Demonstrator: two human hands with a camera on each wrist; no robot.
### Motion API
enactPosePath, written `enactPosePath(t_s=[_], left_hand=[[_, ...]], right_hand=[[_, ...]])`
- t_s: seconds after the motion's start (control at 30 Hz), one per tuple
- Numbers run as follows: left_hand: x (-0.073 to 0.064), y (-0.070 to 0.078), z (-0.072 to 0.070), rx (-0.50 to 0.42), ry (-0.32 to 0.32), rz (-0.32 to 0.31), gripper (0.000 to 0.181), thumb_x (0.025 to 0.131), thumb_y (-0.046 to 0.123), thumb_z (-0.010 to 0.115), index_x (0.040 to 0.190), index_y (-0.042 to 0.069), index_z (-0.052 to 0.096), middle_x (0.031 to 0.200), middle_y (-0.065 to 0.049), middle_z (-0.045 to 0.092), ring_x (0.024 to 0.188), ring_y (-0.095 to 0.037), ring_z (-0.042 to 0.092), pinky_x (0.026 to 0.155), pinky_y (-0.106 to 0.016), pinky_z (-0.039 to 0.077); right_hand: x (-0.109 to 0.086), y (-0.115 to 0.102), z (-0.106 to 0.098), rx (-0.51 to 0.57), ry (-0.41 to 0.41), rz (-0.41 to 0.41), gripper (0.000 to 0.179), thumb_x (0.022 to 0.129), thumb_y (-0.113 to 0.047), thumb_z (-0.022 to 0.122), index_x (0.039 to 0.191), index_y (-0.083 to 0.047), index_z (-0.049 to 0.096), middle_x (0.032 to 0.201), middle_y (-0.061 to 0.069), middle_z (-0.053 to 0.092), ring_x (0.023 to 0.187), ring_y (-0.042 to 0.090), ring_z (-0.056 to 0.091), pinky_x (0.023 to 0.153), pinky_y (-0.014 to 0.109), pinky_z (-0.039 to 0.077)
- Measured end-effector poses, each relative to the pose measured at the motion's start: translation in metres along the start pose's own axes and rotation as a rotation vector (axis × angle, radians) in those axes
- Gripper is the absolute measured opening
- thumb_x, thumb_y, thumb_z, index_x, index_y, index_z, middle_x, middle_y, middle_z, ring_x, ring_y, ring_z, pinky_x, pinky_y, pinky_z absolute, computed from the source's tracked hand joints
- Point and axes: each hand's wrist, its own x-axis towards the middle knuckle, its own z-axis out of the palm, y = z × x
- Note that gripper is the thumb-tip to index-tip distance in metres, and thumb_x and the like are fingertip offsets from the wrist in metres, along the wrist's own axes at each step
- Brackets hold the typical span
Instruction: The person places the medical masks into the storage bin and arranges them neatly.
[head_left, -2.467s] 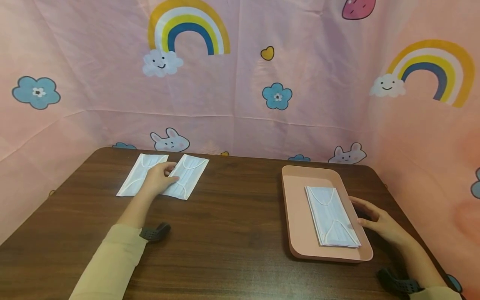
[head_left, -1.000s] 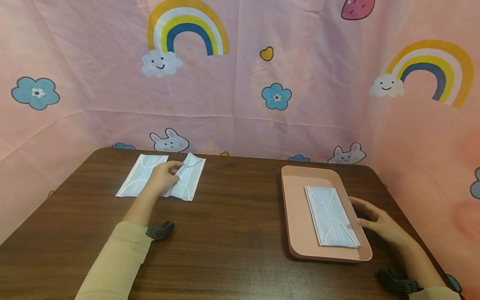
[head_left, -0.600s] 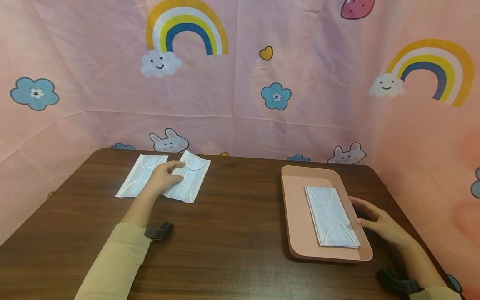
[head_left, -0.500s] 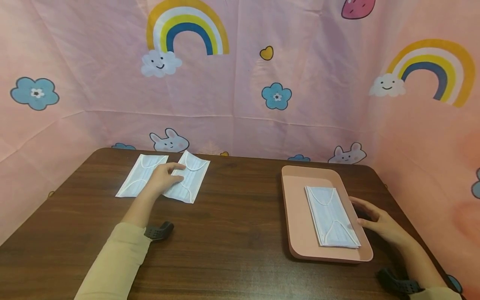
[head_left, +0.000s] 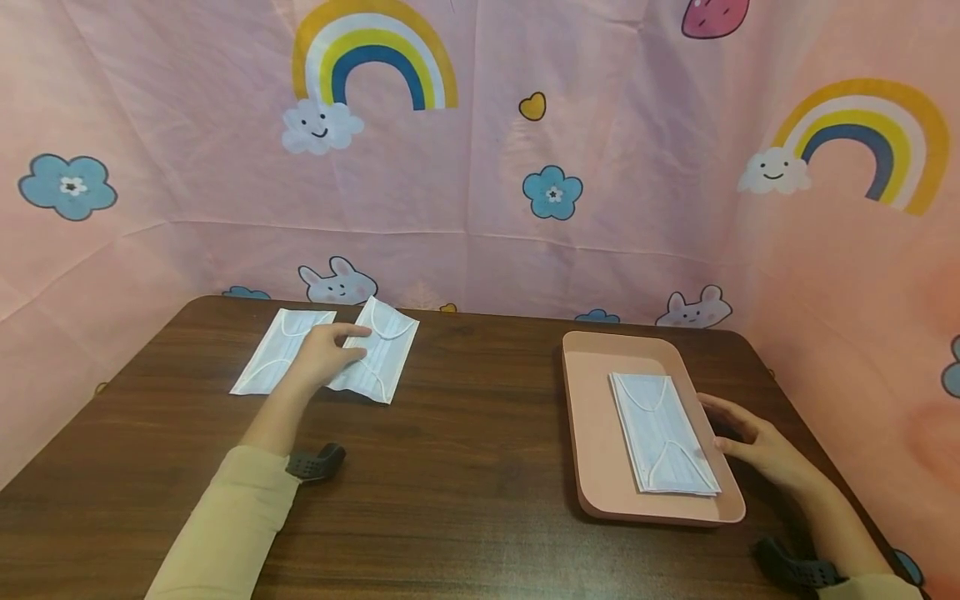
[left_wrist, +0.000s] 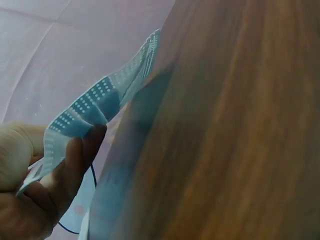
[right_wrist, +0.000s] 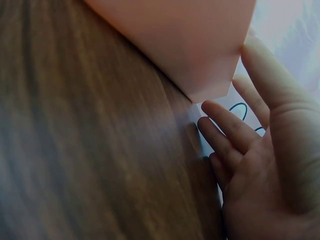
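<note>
My left hand (head_left: 324,357) pinches a white face mask (head_left: 384,346) between thumb and fingers at the back left. In the left wrist view the mask (left_wrist: 97,102) shows its blue underside and dotted edge, bowed and raised over the wood. Left of it a second face mask (head_left: 264,367) lies flat, partly covered by my left hand and forearm. At the right, a stack of face masks (head_left: 663,433) lies in a pink tray (head_left: 600,450). My right hand (head_left: 768,450) rests at the tray's right side, fingers loosely spread along its outer wall (right_wrist: 195,55).
The dark wooden table (head_left: 465,467) stretches between the left masks and the tray. A pink patterned cloth (head_left: 487,275) hangs behind the table's back edge and down both sides. A black wrist strap (head_left: 317,462) is on my left wrist.
My left hand has bent the right-hand mask and lifted it, its far corner now higher and its angle slightly turned. The right hand, tray and stack stay where they were.
</note>
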Motion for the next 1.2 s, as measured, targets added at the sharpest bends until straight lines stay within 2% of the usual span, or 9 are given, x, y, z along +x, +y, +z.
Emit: enactPosePath(t_s=[0.1, 0.27, 0.43, 0.57, 0.7, 0.8, 0.9, 1.03, 1.2], left_hand=[[-0.001, 0.007, 0.000, -0.038, 0.014, 0.005, 0.036, 0.090, 0.007, 0.064, 0.125, 0.001, 0.061, 0.141, -0.025, 0.043, 0.131, -0.046, 0.032, 0.102, -0.058, 0.031], [-0.004, 0.019, 0.002, -0.119, 0.055, 0.038, 0.036, 0.090, 0.009, 0.065, 0.126, 0.002, 0.061, 0.143, -0.022, 0.042, 0.135, -0.042, 0.029, 0.105, -0.057, 0.027], [-0.008, 0.033, 0.009, -0.230, 0.077, 0.059, 0.038, 0.090, 0.007, 0.064, 0.128, 0.003, 0.059, 0.148, -0.017, 0.035, 0.139, -0.034, 0.023, 0.109, -0.051, 0.023], [-0.011, 0.044, 0.016, -0.281, 0.077, 0.069, 0.040, 0.090, 0.006, 0.064, 0.130, 0.006, 0.058, 0.150, -0.015, 0.033, 0.141, -0.031, 0.020, 0.111, -0.050, 0.018], [-0.014, 0.056, 0.024, -0.313, 0.068, 0.074, 0.042, 0.090, 0.006, 0.063, 0.132, 0.008, 0.056, 0.152, -0.014, 0.030, 0.142, -0.031, 0.015, 0.111, -0.052, 0.015], [-0.017, 0.065, 0.029, -0.355, 0.057, 0.075, 0.043, 0.091, 0.005, 0.062, 0.132, 0.010, 0.055, 0.152, -0.013, 0.029, 0.141, -0.033, 0.015, 0.110, -0.053, 0.019], [-0.019, 0.074, 0.036, -0.408, 0.043, 0.074, 0.043, 0.091, 0.004, 0.062, 0.132, 0.011, 0.055, 0.153, -0.013, 0.027, 0.141, -0.035, 0.015, 0.107, -0.053, 0.028], [-0.024, 0.085, 0.045, -0.475, 0.032, 0.067, 0.042, 0.090, 0.002, 0.062, 0.131, 0.011, 0.056, 0.153, -0.011, 0.026, 0.140, -0.036, 0.017, 0.105, -0.052, 0.030], [-0.030, 0.097, 0.055, -0.532, 0.032, 0.056, 0.042, 0.090, 0.002, 0.063, 0.130, 0.012, 0.057, 0.153, -0.007, 0.027, 0.139, -0.033, 0.020, 0.106, -0.050, 0.030]], right_hand=[[0.000, -0.001, 0.000, -0.004, -0.001, -0.002, 0.060, 0.092, -0.001, 0.059, 0.146, -0.005, 0.035, 0.137, -0.018, 0.039, 0.119, -0.007, 0.036, 0.091, 0.033, 0.040], [0.000, 0.000, 0.000, 0.007, 0.002, -0.012, 0.060, 0.091, 0.000, 0.059, 0.146, -0.004, 0.035, 0.137, -0.018, 0.040, 0.119, -0.006, 0.037, 0.089, 0.021, 0.039], [-0.001, 0.001, 0.001, 0.004, -0.003, -0.003, 0.060, 0.092, -0.001, 0.059, 0.146, -0.005, 0.035, 0.138, -0.016, 0.040, 0.119, -0.006, 0.037, 0.091, 0.028, 0.040], [-0.001, 0.001, 0.000, 0.003, -0.002, 0.005, 0.059, 0.092, -0.001, 0.059, 0.146, -0.005, 0.035, 0.139, -0.014, 0.041, 0.119, -0.006, 0.037, 0.089, 0.022, 0.039], [-0.001, 0.000, 0.000, 0.012, -0.001, 0.013, 0.060, 0.092, -0.001, 0.059, 0.147, -0.006, 0.035, 0.139, -0.014, 0.041, 0.119, -0.008, 0.036, 0.095, 0.048, 0.039], [-0.001, -0.001, 0.001, 0.041, 0.000, 0.018, 0.060, 0.092, -0.001, 0.059, 0.147, -0.006, 0.035, 0.139, -0.014, 0.040, 0.119, -0.009, 0.034, 0.091, 0.071, 0.030], [0.000, -0.001, 0.001, 0.067, -0.001, 0.025, 0.060, 0.092, -0.001, 0.059, 0.146, -0.005, 0.034, 0.139, -0.013, 0.040, 0.118, -0.009, 0.034, 0.089, 0.076, 0.024], [0.000, -0.001, 0.001, 0.057, -0.002, 0.021, 0.060, 0.092, -0.001, 0.059, 0.146, -0.005, 0.035, 0.138, -0.013, 0.040, 0.118, -0.008, 0.035, 0.090, 0.072, 0.029], [0.000, 0.000, 0.001, 0.032, -0.004, 0.006, 0.060, 0.091, 0.001, 0.058, 0.146, -0.005, 0.035, 0.138, -0.015, 0.041, 0.120, -0.006, 0.036, 0.093, 0.030, 0.039]])
